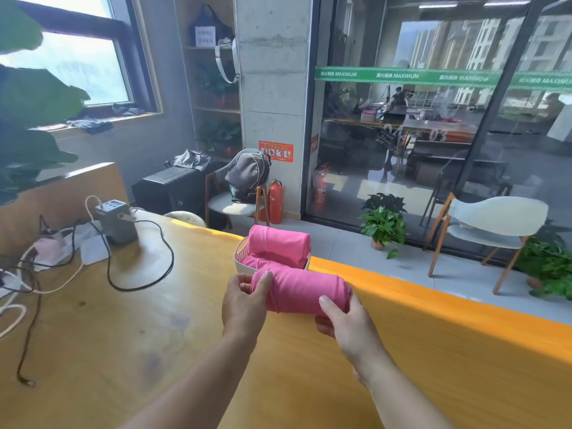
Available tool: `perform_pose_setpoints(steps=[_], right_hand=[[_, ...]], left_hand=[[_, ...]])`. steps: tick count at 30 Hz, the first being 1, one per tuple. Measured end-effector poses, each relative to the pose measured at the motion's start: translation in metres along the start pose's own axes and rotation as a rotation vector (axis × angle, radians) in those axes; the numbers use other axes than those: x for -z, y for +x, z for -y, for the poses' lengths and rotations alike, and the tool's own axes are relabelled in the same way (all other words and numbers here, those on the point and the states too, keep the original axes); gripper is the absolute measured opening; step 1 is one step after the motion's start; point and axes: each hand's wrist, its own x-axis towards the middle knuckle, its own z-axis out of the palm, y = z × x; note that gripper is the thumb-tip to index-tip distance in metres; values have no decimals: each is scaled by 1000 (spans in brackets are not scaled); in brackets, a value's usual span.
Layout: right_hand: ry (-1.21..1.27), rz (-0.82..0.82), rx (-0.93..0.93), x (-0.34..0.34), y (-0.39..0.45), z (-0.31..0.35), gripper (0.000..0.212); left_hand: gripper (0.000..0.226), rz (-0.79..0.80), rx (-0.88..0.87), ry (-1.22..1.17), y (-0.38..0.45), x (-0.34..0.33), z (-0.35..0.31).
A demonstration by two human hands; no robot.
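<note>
Pink cloth roll [301, 294], held lengthwise between both hands just above the wooden table [123, 335], right beside the table's orange far edge. Left hand [244, 300] grips the roll's left end, thumb lying over the top, fingers curled in at the end face. Right hand [343, 320] takes the other end, thumb pressed on the near side, fingers wrapped underneath (their tips are hidden behind the cloth). The roll lies roughly level, tilted slightly down to the right.

Just beyond it sits a small white basket [240, 258] at the table's edge, and it already carries two more pink rolls [280, 247]: one on top lying crosswise, another tucked below it. The held roll is near the basket's front rim; whether it touches cannot be told.

Off to the left on the table, a grey power unit [116, 221] with a black cable [167, 258] looping away from it, plus a white cord and some papers. Past the table: a chair with a grey backpack [246, 176], a red fire extinguisher [275, 201] and a potted plant [383, 226] on the floor.
</note>
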Motion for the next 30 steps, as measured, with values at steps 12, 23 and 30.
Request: perform_pose_setpoints(steps=[12, 23, 30], right_hand=[[-401, -335, -115, -107, 140, 31, 40], [-628, -315, -194, -119, 173, -1, 37], [-566, -305, -236, -119, 174, -11, 41]], left_hand=[[37, 259, -92, 193, 197, 9, -14], [40, 332, -51, 384, 243, -3, 38], [39, 321, -53, 435, 240, -3, 40]])
